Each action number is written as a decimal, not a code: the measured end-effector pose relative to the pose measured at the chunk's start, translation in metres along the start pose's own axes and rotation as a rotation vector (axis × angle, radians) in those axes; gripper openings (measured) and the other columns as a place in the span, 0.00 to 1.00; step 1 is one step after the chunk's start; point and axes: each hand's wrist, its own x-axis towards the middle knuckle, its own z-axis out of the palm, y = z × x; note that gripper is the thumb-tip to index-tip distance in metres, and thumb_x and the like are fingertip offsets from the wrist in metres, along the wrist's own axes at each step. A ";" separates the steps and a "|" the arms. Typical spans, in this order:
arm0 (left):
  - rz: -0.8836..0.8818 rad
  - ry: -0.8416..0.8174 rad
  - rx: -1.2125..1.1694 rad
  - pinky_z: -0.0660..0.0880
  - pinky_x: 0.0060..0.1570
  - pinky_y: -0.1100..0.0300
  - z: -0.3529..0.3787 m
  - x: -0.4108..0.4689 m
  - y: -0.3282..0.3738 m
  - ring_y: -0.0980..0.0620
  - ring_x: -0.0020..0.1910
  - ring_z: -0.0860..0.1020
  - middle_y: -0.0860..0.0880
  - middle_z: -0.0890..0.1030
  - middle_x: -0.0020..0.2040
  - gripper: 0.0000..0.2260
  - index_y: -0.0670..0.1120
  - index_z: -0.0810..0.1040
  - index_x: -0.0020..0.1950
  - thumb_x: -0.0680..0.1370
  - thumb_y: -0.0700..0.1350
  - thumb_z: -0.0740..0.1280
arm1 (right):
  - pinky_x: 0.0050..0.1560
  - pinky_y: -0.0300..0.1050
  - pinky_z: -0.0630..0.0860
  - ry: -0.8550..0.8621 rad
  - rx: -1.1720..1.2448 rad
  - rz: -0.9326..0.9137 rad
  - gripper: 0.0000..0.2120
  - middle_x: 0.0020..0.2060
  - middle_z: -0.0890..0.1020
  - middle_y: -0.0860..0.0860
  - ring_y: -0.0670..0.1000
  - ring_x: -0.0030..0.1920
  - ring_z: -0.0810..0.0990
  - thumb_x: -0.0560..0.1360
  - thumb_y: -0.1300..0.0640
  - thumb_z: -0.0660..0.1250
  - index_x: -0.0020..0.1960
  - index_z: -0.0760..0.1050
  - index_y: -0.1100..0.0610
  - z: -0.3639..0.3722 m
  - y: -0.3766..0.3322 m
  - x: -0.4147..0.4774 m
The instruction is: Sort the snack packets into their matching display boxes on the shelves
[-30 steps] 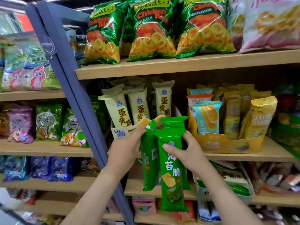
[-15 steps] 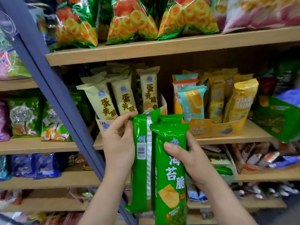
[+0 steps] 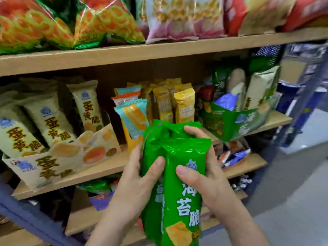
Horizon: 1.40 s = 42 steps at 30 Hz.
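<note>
- Hands meet in front of the middle shelf (image 3: pixel 106 167): the left hand (image 3: pixel 136 181) and the right hand (image 3: pixel 211 176) together grip a bundle of green snack packets (image 3: pixel 179 150), held upright
- Left thumb presses on the front of the bundle and the fingers wrap round its left side
- Right thumb lies on the front packet just above the white lettering, and the fingers curl over the crumpled top edges
- At least two packets make up the bundle; the exact count cannot be told
- Off the shelves and in the air, the bundle partly covers the orange display box (image 3: pixel 130 142), with the green display box (image 3: pixel 229 121) up to its right
- At the right end of the middle shelf, the green display box holds mixed packets, among them a blue one (image 3: pixel 227 101) and a tall pale bag (image 3: pixel 260 87)
- In the orange display box stand yellow packets (image 3: pixel 183 107), and at its front a teal packet (image 3: pixel 133 118)
- On the left of the same shelf, the cream display box (image 3: pixel 62 162) holds cream packets (image 3: pixel 49 125) that lean to the left
- On the upper shelf (image 3: pixel 142 52) stand ring-snack bags (image 3: pixel 35 29) and a pink bag (image 3: pixel 182 18)
- Small loose packets (image 3: pixel 236 155) lie on the shelf below at the right, too blurred to tell apart
</note>
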 end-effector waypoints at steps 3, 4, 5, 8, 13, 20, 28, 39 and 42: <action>-0.066 -0.015 -0.089 0.79 0.36 0.62 0.033 0.011 -0.001 0.52 0.43 0.84 0.50 0.86 0.47 0.19 0.47 0.77 0.58 0.68 0.49 0.68 | 0.57 0.52 0.79 0.034 -0.059 -0.002 0.45 0.64 0.79 0.42 0.53 0.63 0.80 0.65 0.51 0.76 0.72 0.55 0.28 -0.038 -0.010 -0.002; -0.054 0.006 -0.065 0.79 0.36 0.61 0.044 0.016 -0.003 0.50 0.44 0.85 0.49 0.86 0.47 0.19 0.47 0.77 0.57 0.67 0.49 0.68 | 0.61 0.58 0.77 0.066 -0.094 0.015 0.48 0.67 0.76 0.41 0.54 0.66 0.77 0.63 0.46 0.79 0.71 0.54 0.24 -0.053 -0.012 -0.002; -0.033 0.032 -0.033 0.80 0.38 0.59 0.055 0.021 -0.002 0.49 0.44 0.84 0.48 0.86 0.47 0.18 0.47 0.78 0.55 0.68 0.51 0.69 | 0.64 0.63 0.73 0.095 -0.137 0.039 0.49 0.69 0.74 0.41 0.55 0.69 0.74 0.60 0.41 0.81 0.70 0.54 0.22 -0.069 -0.013 -0.002; 0.032 0.120 0.023 0.80 0.37 0.56 0.087 0.039 0.003 0.50 0.39 0.83 0.50 0.85 0.42 0.15 0.53 0.82 0.48 0.69 0.62 0.73 | 0.67 0.62 0.71 0.165 -0.203 0.138 0.52 0.70 0.72 0.40 0.50 0.71 0.72 0.51 0.33 0.82 0.68 0.57 0.22 -0.123 -0.017 0.000; 0.057 0.088 0.036 0.77 0.32 0.65 0.153 0.065 0.005 0.56 0.37 0.83 0.54 0.85 0.42 0.21 0.53 0.78 0.53 0.63 0.47 0.78 | 0.53 0.49 0.81 0.193 -0.248 0.147 0.50 0.58 0.83 0.47 0.50 0.55 0.84 0.54 0.44 0.81 0.72 0.65 0.45 -0.211 -0.031 0.003; 0.059 -0.120 0.249 0.68 0.33 0.61 0.227 0.115 0.001 0.50 0.31 0.72 0.48 0.76 0.33 0.24 0.50 0.81 0.52 0.58 0.38 0.65 | 0.48 0.46 0.82 0.236 -0.302 0.090 0.43 0.53 0.85 0.44 0.47 0.51 0.85 0.51 0.44 0.80 0.65 0.71 0.43 -0.316 -0.060 0.023; 0.113 -0.068 0.216 0.77 0.56 0.40 0.260 0.149 0.008 0.46 0.52 0.82 0.49 0.83 0.54 0.24 0.64 0.78 0.55 0.60 0.54 0.75 | 0.45 0.41 0.81 0.163 -0.259 0.036 0.44 0.54 0.84 0.47 0.49 0.51 0.85 0.53 0.47 0.81 0.67 0.70 0.46 -0.355 -0.068 0.049; 0.179 -0.010 0.174 0.81 0.44 0.56 0.284 0.167 0.008 0.52 0.45 0.85 0.52 0.86 0.44 0.09 0.50 0.83 0.45 0.68 0.51 0.72 | 0.48 0.65 0.81 -0.112 0.120 0.100 0.41 0.51 0.84 0.60 0.63 0.49 0.83 0.46 0.45 0.86 0.58 0.80 0.50 -0.342 -0.076 0.053; 0.308 0.065 0.370 0.79 0.46 0.61 0.288 0.169 -0.002 0.62 0.45 0.82 0.60 0.84 0.45 0.10 0.53 0.79 0.50 0.71 0.49 0.74 | 0.58 0.74 0.73 -0.153 0.158 0.119 0.48 0.61 0.78 0.67 0.70 0.59 0.77 0.54 0.49 0.85 0.70 0.70 0.56 -0.334 -0.073 0.053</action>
